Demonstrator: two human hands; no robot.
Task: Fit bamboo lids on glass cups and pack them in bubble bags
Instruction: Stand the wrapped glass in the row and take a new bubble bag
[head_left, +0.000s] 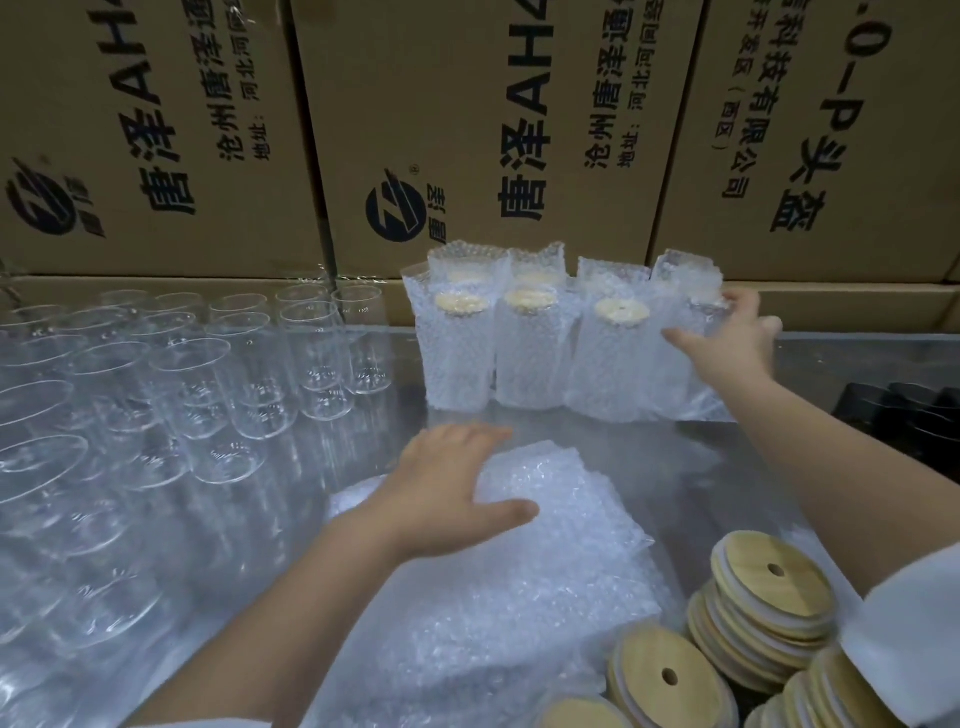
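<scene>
Several packed cups in bubble bags stand upright at the back of the table, bamboo lids showing through. My right hand grips the rightmost bagged cup from the side, at the end of the front row. My left hand rests flat, fingers spread, on a stack of empty bubble bags in front of me. Stacks of round bamboo lids with a centre hole lie at the lower right. Many bare glass cups stand to the left.
Large printed cardboard cartons form a wall behind the table. The table top is shiny metal. A dark object sits at the right edge.
</scene>
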